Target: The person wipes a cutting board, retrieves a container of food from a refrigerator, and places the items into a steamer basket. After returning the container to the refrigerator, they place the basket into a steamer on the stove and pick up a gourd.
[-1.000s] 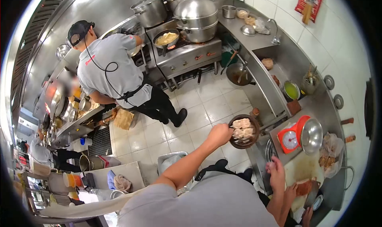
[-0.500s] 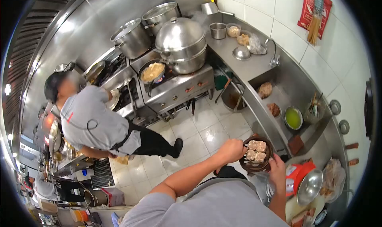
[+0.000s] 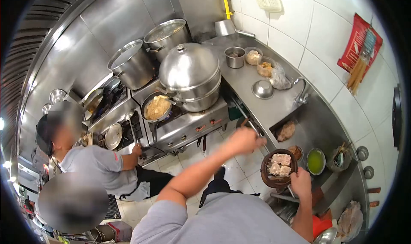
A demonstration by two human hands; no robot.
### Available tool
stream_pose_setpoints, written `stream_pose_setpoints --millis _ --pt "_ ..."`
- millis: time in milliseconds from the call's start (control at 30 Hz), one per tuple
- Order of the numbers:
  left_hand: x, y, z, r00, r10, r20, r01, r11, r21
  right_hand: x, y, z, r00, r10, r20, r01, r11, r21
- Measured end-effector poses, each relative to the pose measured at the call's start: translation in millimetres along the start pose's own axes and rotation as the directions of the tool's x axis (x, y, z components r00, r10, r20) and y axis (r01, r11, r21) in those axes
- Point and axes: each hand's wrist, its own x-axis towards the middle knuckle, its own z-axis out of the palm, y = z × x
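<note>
My right hand (image 3: pixel 301 182) grips the near right rim of a small round brown steamer basket (image 3: pixel 292 157), fingers closed on it. Several pale, lumpy dumplings (image 3: pixel 280 159) sit inside in a cluster. The basket is held level beside the front edge of the sink. Stretched forward to the left of the basket is my left hand (image 3: pixel 247 140), apart from it and somewhat blurred. Its fingers are curled, and I cannot make out whether anything is in them. A large domed steamer pot (image 3: pixel 189 68) stands on the stove beyond it.
A frying pan (image 3: pixel 156 109) with food and two tall pots (image 3: pixel 132 66) are on the stove. A co-worker (image 3: pixel 96 162) stands at the left; another person's head is nearer. The sink (image 3: pixel 278 128) holds a bowl of green liquid (image 3: pixel 316 161). A metal bowl (image 3: pixel 262 89) lies on the counter.
My left hand has left the basket and moved forward. My right hand still holds the basket, now nearer the sink. The co-worker has turned toward the stove, and another head has come into view.
</note>
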Motion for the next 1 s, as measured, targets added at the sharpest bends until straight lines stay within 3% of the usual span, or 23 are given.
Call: stream_pose_setpoints --millis 67,100,167,200,267,300,367,400,467,533,600,633,700,767,833,900,1000 --pt "43.6 -55.6 -81.4 0.923 -0.036 -0.382 0.085 0.99 0.111 18.9 -1.5 3.2 0.996 0.092 0.004 -0.092 0.996 -0.018" --pt "66.3 -87.7 -125.3 0.841 -0.063 -0.538 0.165 0.976 0.144 28.9 13.2 14.9 0.998 0.022 -0.057 -0.023 1.0 -0.008" --pt "110.5 -167.5 -211.6 0.711 -0.112 -0.694 0.29 0.946 0.145 46.7 17.9 23.7 0.997 0.057 -0.056 -0.058 0.998 -0.001" --pt "127.6 -205.9 -247.1 0.664 -0.143 -0.734 0.41 0.89 0.198 54.4 19.6 28.5 0.994 0.093 -0.049 -0.093 0.996 0.004" --pt "156.3 -273.6 -295.4 0.597 -0.153 -0.788 0.499 0.84 0.215 70.9 22.4 40.9 0.994 0.078 -0.076 -0.074 0.995 0.06" --pt "168.3 -298.6 -311.5 0.595 -0.147 -0.79 0.497 0.84 0.218 77.8 17.8 43.8 0.99 0.116 -0.078 -0.109 0.99 0.089" --pt "186.6 -333.5 -340.6 0.795 -0.156 -0.586 0.42 0.838 0.347 92.7 10.0 51.3 0.985 0.135 -0.104 -0.122 0.985 0.12" --pt "194.6 -344.6 -350.3 0.793 -0.16 -0.587 0.425 0.836 0.347 100.0 6.1 54.9 0.983 0.144 -0.117 -0.128 0.982 0.135" --pt "201.9 -341.3 -363.7 0.897 -0.238 -0.373 0.396 0.807 0.438 105.6 -36.1 42.0 0.933 0.358 -0.016 -0.34 0.898 0.278" --pt "201.4 -340.3 -368.0 0.898 -0.225 -0.379 0.386 0.815 0.431 120.7 -41.2 50.7 0.935 0.355 -0.015 -0.334 0.893 0.3" --pt "206.4 -349.4 -372.0 0.932 -0.222 -0.285 0.318 0.88 0.353 136.4 -11.6 71.6 0.962 0.247 -0.115 -0.213 0.945 0.248" --pt "203.7 -349.8 -377.2 0.924 -0.233 -0.303 0.336 0.874 0.352 152.6 -29.3 69.9 0.968 0.226 -0.112 -0.192 0.949 0.251" --pt "190.7 -329.5 -372.6 0.925 -0.135 -0.354 0.257 0.91 0.325 161.6 -79.6 55.8 0.929 0.359 -0.094 -0.3 0.876 0.379" --pt "179.7 -307.0 -376.7 0.921 -0.087 -0.38 0.219 0.922 0.32 173.7 -77.3 57.8 0.941 0.329 -0.081 -0.277 0.885 0.376" --pt "168.8 -284.5 -388.7 0.859 0.125 -0.496 0.148 0.867 0.476 189.7 -75.5 56.5 0.953 0.294 -0.076 -0.247 0.897 0.366" --pt "154.2 -252.8 -417.7 0.864 0.09 -0.495 0.176 0.868 0.464 200.4 -75.4 53.5 0.944 0.33 -0.016 -0.317 0.917 0.243" --pt "146.1 -245.8 -467.5 0.851 0.102 -0.515 0.176 0.869 0.462 211.9 -91.4 53.1 0.956 0.287 -0.054 -0.261 0.923 0.282"
